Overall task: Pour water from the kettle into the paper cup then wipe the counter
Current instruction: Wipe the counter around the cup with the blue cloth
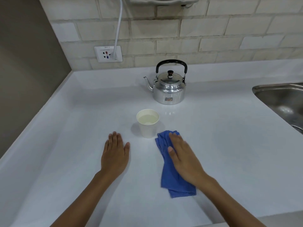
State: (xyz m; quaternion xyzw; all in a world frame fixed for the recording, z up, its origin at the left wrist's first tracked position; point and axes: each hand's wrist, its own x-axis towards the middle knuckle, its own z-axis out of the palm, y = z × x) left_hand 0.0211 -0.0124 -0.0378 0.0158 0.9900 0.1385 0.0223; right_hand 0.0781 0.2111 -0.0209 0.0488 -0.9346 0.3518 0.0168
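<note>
A silver kettle (169,89) with a black handle stands upright on the white counter (229,145), spout pointing left. In front of it a white paper cup (148,123) holds water. A folded blue cloth (170,177) lies just right of the cup. My right hand (183,156) lies flat on top of the cloth, pressing it to the counter. My left hand (114,153) rests flat on the bare counter, left of the cup, with nothing in it.
A steel sink (282,102) is set into the counter at the right. A tiled wall runs behind, with a power socket (108,54) and a white cable plugged in. A brown side wall bounds the counter on the left.
</note>
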